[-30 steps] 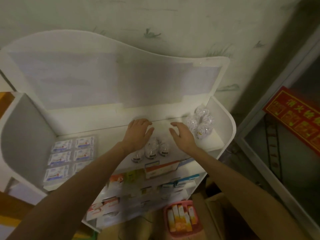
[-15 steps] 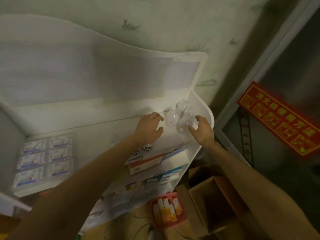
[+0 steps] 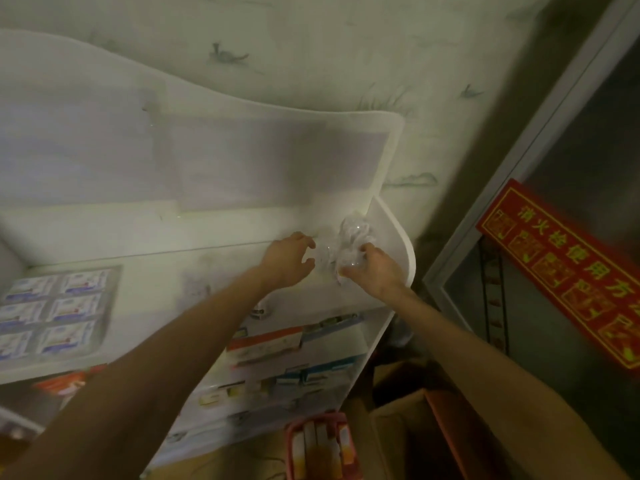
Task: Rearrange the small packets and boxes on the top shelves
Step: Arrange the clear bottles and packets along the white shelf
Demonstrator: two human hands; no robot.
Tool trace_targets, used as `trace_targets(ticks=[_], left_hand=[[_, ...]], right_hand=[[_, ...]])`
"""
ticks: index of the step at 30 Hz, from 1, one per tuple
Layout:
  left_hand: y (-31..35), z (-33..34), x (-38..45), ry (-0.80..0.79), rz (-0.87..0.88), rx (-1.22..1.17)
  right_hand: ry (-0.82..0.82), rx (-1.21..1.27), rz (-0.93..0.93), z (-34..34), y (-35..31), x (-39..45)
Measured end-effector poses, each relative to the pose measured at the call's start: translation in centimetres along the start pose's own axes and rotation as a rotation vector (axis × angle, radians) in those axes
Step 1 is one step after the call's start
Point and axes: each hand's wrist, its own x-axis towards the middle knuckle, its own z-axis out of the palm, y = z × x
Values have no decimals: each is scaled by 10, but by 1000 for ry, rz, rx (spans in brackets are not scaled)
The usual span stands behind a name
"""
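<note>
Crinkly clear packets [image 3: 351, 237] bunch at the top shelf's [image 3: 166, 268] right end; right hand [image 3: 375, 271] grips them, left hand [image 3: 289, 261] curls loosely beside. Flat packets [image 3: 52, 306] lie far left.

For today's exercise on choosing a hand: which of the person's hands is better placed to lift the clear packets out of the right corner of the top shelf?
Probably the right hand: its fingers already curl around the clear packets in the corner of the top shelf. The left hand hovers beside them, open, its fingers apparently short of them.
</note>
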Motion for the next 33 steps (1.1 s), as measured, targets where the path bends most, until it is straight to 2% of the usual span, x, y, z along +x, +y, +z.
trace_targets(ticks=[5, 8, 16, 19, 22, 26, 33], left_hand=[[-1, 14, 6, -37, -61, -5], [-2, 19, 8, -44, -86, 3], [2, 16, 24, -14, -103, -14], [8, 16, 36, 36, -148, 4], [17, 22, 47, 61, -214, -11], [20, 29, 60, 56, -260, -43], [8, 38, 80, -28, -261, -156]], right_hand=[[-294, 86, -195, -16, 14, 13], [-387, 88, -268, -18, 14, 15], [-319, 155, -250, -12, 17, 20], [-236, 85, -255, -9, 19, 15], [-203, 128, -245, -5, 24, 12], [-213, 203, -242, -6, 30, 11], [-286, 181, -319, -14, 44, 9]])
